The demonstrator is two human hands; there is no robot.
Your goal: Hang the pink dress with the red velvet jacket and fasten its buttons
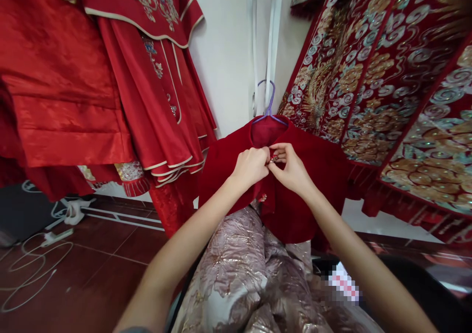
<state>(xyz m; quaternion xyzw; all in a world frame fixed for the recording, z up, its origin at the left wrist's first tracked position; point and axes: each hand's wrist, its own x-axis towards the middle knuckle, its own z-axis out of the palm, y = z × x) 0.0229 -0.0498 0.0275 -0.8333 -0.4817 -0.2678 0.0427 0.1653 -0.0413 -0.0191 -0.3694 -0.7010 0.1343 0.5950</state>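
Observation:
A short dark-red velvet jacket (322, 176) hangs in front of me on a purple hanger (270, 99). Near the collar, my left hand (250, 167) is closed on the jacket's front edge, its fingertips partly hidden. Just beside it, my right hand (291, 171) pinches a small ornate button (273, 159) between thumb and fingers. The two hands almost touch at the front opening. Lower down the front sits another jewelled button (262, 198). Below the jacket, a crinkled pinkish-silver fabric (236, 254) with a metallic sheen spreads toward me.
Red garments with pale piping (147, 92) hang at the left. Richly embroidered red garments (368, 82) hang at the right. White straps (271, 43) drop to the hanger. A white cable (40, 262) and a metal rack base (121, 218) are on the tiled floor.

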